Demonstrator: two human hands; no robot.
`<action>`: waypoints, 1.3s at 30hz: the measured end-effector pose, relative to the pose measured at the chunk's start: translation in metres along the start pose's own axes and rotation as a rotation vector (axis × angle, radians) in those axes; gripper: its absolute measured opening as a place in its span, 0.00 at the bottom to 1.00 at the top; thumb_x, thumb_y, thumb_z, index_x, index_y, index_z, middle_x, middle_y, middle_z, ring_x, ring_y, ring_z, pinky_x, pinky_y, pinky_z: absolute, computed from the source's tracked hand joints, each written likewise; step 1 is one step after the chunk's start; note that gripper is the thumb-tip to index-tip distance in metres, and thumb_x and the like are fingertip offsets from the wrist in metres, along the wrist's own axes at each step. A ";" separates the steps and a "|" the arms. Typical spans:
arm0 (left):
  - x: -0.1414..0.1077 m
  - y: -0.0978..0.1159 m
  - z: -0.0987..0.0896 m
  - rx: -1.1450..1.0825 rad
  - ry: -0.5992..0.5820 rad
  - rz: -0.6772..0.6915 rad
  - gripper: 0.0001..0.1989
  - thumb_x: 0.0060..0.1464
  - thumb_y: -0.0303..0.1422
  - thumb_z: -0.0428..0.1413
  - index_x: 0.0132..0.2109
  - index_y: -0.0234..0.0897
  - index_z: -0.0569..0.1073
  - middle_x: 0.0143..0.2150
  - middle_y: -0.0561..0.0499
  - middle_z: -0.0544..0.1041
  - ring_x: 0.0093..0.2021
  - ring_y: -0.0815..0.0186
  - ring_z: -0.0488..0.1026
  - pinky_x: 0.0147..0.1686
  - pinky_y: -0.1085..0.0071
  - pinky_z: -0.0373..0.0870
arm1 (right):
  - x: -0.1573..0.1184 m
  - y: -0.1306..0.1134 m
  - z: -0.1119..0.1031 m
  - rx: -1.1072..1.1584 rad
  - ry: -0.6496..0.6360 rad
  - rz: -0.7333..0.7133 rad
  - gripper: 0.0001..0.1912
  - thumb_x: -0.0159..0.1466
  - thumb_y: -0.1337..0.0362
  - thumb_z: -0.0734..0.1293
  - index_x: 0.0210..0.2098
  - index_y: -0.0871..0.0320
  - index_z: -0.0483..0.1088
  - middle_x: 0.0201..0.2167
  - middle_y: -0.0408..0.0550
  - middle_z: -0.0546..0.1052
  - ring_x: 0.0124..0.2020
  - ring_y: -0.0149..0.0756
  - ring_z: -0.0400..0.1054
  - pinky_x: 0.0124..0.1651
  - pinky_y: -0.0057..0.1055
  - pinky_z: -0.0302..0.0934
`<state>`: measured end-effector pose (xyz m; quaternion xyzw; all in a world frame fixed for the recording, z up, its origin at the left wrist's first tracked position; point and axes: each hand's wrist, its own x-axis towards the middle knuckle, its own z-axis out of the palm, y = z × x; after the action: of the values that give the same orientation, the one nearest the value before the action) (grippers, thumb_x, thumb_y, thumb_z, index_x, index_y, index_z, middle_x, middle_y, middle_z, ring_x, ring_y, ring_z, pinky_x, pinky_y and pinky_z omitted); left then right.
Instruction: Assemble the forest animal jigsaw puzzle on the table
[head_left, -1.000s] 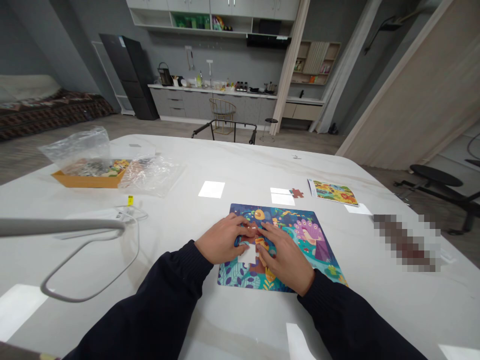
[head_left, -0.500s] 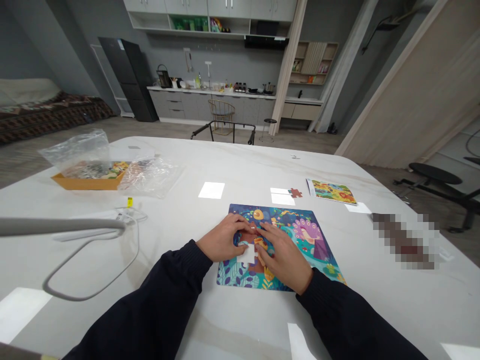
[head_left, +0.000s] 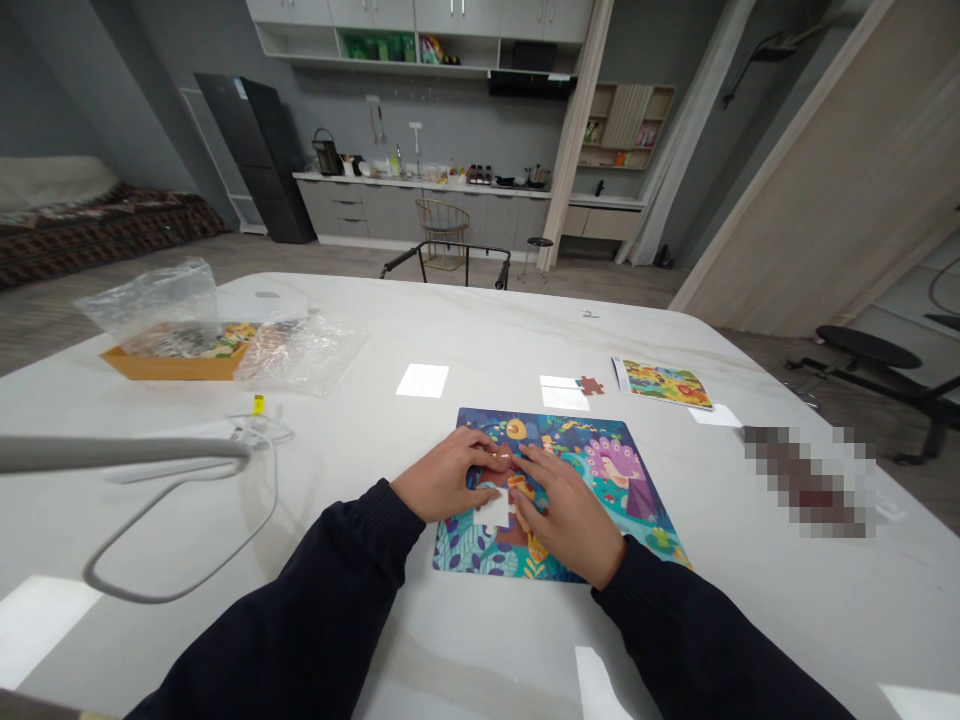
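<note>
Where the jigsaw puzzle [head_left: 624, 490] lies on the white surface [head_left: 457, 640], the left hand [head_left: 448, 476] and right hand [head_left: 576, 515] rest upon it, beside a white, piece-shaped patch [head_left: 491, 508]. Both hands are half-curled and moderately wide; whether either pinches anything cannot be told. Beyond the puzzle lies a loose reddish piece [head_left: 592, 385], near a booklet [head_left: 667, 384].

Single head-worn view: faces forward and down, close above table [head_left: 360, 440], reaching grey cabinets [head_left: 382, 207] far beyond.
</note>
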<state>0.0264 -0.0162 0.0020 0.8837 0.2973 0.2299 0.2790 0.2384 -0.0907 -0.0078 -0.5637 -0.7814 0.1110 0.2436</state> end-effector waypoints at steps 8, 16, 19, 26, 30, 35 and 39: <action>0.000 0.000 0.003 0.015 0.037 0.028 0.22 0.47 0.24 0.65 0.51 0.42 0.81 0.52 0.45 0.76 0.56 0.56 0.73 0.60 0.56 0.70 | 0.000 0.002 0.002 0.016 0.022 -0.012 0.21 0.68 0.62 0.65 0.59 0.58 0.74 0.63 0.59 0.73 0.65 0.52 0.66 0.67 0.55 0.61; 0.000 0.003 -0.001 0.036 0.015 0.037 0.17 0.51 0.26 0.65 0.49 0.41 0.82 0.51 0.45 0.77 0.54 0.56 0.73 0.58 0.58 0.70 | -0.001 0.002 0.002 -0.004 0.002 -0.009 0.22 0.69 0.61 0.64 0.60 0.60 0.73 0.64 0.59 0.72 0.66 0.52 0.65 0.68 0.54 0.60; 0.000 0.004 -0.003 0.049 -0.007 0.049 0.17 0.52 0.26 0.64 0.50 0.41 0.82 0.51 0.45 0.77 0.54 0.56 0.72 0.58 0.58 0.70 | -0.001 0.002 0.002 -0.003 0.007 -0.012 0.21 0.69 0.61 0.65 0.59 0.59 0.73 0.63 0.59 0.73 0.66 0.52 0.65 0.67 0.54 0.60; 0.000 0.006 -0.003 0.072 -0.012 0.039 0.17 0.52 0.27 0.64 0.50 0.42 0.81 0.52 0.45 0.76 0.55 0.54 0.72 0.58 0.56 0.69 | 0.000 0.003 0.001 -0.001 0.005 -0.018 0.21 0.69 0.61 0.65 0.59 0.58 0.74 0.63 0.58 0.73 0.65 0.52 0.66 0.67 0.53 0.62; -0.001 0.010 -0.004 0.100 -0.031 0.045 0.15 0.54 0.26 0.62 0.49 0.41 0.80 0.52 0.44 0.75 0.54 0.54 0.71 0.58 0.56 0.69 | 0.001 0.003 -0.001 0.004 -0.021 -0.012 0.22 0.69 0.61 0.65 0.60 0.59 0.74 0.64 0.58 0.72 0.66 0.51 0.65 0.67 0.52 0.61; -0.002 0.012 -0.003 0.124 -0.020 0.059 0.18 0.54 0.27 0.61 0.52 0.40 0.78 0.53 0.44 0.74 0.54 0.54 0.70 0.58 0.56 0.68 | 0.001 0.003 -0.002 0.015 -0.049 0.012 0.24 0.69 0.59 0.66 0.62 0.60 0.72 0.65 0.60 0.71 0.67 0.52 0.64 0.68 0.53 0.60; -0.002 0.012 -0.001 0.109 -0.012 0.052 0.16 0.54 0.26 0.60 0.50 0.40 0.78 0.52 0.44 0.74 0.54 0.54 0.70 0.58 0.56 0.68 | 0.002 0.006 -0.002 0.044 -0.066 0.027 0.27 0.65 0.59 0.72 0.62 0.59 0.72 0.66 0.60 0.70 0.68 0.53 0.63 0.68 0.54 0.60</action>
<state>0.0293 -0.0247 0.0094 0.9063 0.2847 0.2155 0.2262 0.2441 -0.0875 -0.0080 -0.5648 -0.7787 0.1501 0.2285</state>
